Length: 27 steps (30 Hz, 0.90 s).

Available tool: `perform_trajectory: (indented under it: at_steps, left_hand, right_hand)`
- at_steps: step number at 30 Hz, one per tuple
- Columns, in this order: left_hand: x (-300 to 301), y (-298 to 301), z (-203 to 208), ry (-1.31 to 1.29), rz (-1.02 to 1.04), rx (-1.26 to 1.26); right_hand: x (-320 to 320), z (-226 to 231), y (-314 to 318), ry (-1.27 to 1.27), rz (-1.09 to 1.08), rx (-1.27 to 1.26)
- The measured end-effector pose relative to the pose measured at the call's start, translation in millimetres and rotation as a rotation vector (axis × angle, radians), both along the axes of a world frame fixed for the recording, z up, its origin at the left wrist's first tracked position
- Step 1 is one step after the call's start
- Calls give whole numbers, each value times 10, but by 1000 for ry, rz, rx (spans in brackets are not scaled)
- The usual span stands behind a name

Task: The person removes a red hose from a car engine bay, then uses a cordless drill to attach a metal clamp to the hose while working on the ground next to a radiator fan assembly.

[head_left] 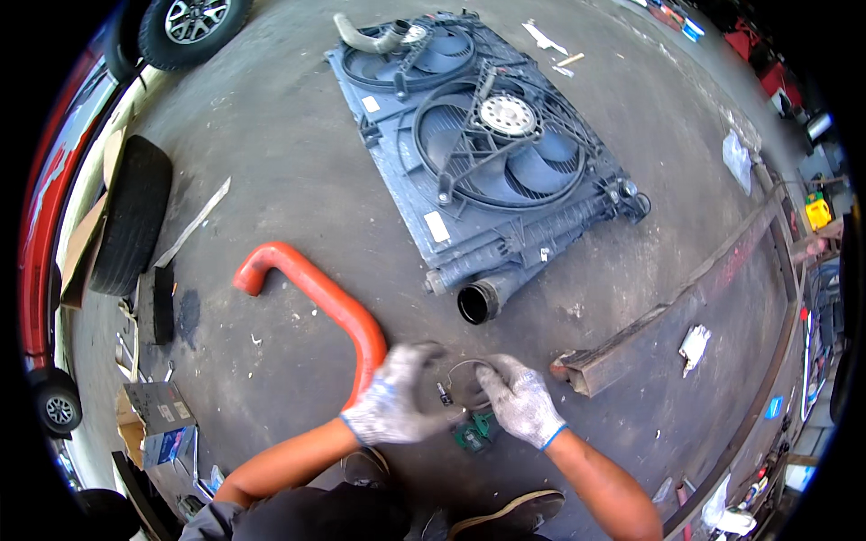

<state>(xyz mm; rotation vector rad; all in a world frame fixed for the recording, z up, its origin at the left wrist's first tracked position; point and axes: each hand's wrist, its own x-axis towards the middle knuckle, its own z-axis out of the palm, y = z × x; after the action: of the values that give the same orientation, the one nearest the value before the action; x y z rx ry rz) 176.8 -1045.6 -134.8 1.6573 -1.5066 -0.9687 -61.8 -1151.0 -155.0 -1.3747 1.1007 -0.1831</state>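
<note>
Both my hands wear pale knit work gloves. My right hand pinches the thin metal band of a hose clamp, a loop with its small screw housing hanging on the left side. Facing it, my left hand has thumb and fingers apart around a gap and is slightly blurred; nothing shows in its grasp. Behind the left hand runs a bent orange-red hose lying on the floor, its near end hidden by the glove. Below the hands is a dark green object, partly covered, its kind unclear.
Ahead lies a radiator assembly with two fans, a grey pipe on its far end. A metal beam lies at right. On the left are a tyre, an open cardboard box and a red vehicle.
</note>
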Motion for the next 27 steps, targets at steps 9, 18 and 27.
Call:
perform_trajectory:
  at_steps: [9, 18, 27]
  left_hand:
    - [723, 557, -689, -199, 582, 715]
    - [733, 306, -432, -89, 522, 677]
    - [1200, 259, 135, 15, 685, 376]
  right_hand:
    - [367, -32, -273, -52, -265, -658]
    - [415, 8, 104, -164, -271, -118]
    - [633, 224, 186, -218, -162, -57]
